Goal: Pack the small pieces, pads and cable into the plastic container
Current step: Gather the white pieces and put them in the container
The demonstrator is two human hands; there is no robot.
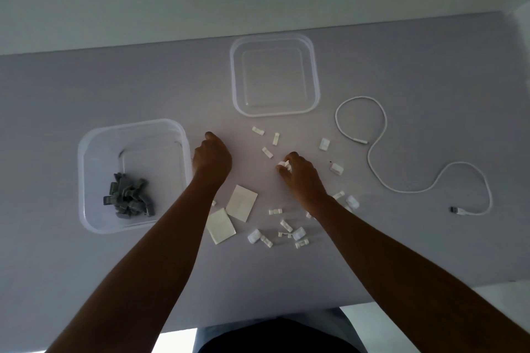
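From the head view, the right hand [301,178] pinched a white piece [282,164] mid-table; the left hand [211,156] lay curled, apparently empty, beside the container [86,180] of grey pieces [127,195] near the left edge. Gathering seemed underway; next, carry it over. The cable [378,123] and pads [241,202] waited loose.

Left hand [211,156] fisted, right hand [299,173] pinching

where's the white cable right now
In the head view the white cable lies snaked on the table, right of the right hand and of the empty clear lid.
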